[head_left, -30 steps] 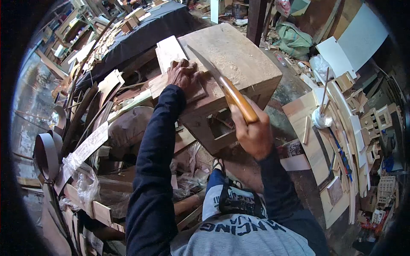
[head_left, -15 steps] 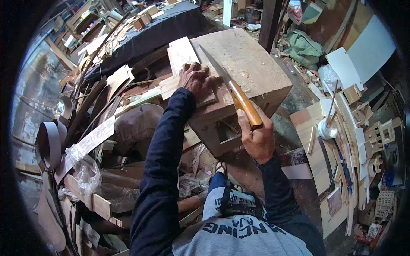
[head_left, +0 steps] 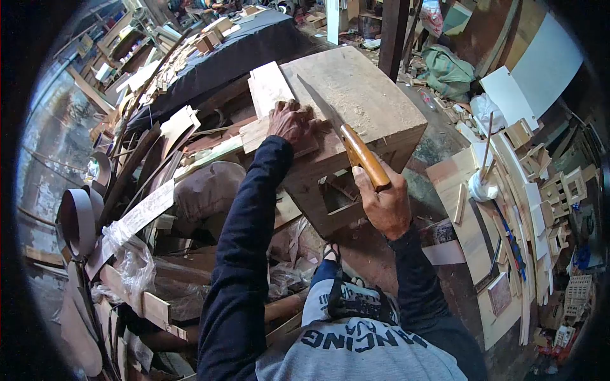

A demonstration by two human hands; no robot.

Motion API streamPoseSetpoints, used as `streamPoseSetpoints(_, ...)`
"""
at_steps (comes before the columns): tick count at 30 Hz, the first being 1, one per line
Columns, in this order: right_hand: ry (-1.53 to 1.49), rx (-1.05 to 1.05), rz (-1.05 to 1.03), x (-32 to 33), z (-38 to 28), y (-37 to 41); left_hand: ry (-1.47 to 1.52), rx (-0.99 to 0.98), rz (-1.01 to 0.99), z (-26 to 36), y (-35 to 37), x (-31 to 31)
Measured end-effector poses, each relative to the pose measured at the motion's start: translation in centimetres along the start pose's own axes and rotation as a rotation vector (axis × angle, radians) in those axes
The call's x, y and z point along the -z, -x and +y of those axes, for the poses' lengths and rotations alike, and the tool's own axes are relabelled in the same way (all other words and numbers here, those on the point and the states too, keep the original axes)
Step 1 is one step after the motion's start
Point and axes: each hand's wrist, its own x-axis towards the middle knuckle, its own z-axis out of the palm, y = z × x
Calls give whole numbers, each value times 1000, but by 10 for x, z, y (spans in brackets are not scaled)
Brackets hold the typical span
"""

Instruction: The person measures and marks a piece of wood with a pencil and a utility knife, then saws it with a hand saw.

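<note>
My right hand (head_left: 386,204) is closed around the orange-brown wooden handle of a saw (head_left: 361,155). The saw's thin blade points up and to the left, along the right side of the wood pieces. With bent fingers, my left hand (head_left: 293,120) presses on a flat wooden board (head_left: 270,89) and smaller pieces beside it. These lie on the left part of a wooden box (head_left: 362,89) that serves as a work surface. Pale sawdust is scattered on the box top, right of the blade. What lies beneath my left palm is hidden.
Scrap wood and clear plastic (head_left: 135,270) crowd the left side. A dark cloth-covered table (head_left: 248,47) with wood pieces stands behind. Long boards (head_left: 460,209) and small wooden frames (head_left: 575,186) lie at the right. A dark post (head_left: 392,38) rises beyond the box.
The view has shifted slightly. Both hands keep their hold, and the saw sits in nearly the same place against the wood.
</note>
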Motion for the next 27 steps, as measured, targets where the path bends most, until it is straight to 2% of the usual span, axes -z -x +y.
streamPoseSetpoints(2,20,50,17,0,5,1,51,135,-74,21,0,24)
streamPoseSetpoints(5,59,-1,-8,3,1,2,-25,178,-1,39,6,39)
streamPoseSetpoints(8,38,-27,-10,8,-7,8,-57,166,-5,26,6,24)
streamPoseSetpoints(11,26,-75,-51,26,-19,21,-62,77,104,24,6,20)
streamPoseSetpoints(14,88,-139,-68,44,-36,39,-32,103,-61,31,1,37)
streamPoseSetpoints(15,48,-200,-63,48,-39,45,-41,68,34,33,3,36)
streamPoseSetpoints(18,48,-130,-58,56,-37,59,-34,80,1,24,-1,28)
streamPoseSetpoints(21,55,-101,-7,54,-31,63,-61,-48,6,15,0,25)
streamPoseSetpoints(27,16,-149,-50,20,-8,17,-119,70,-106,24,-5,32)
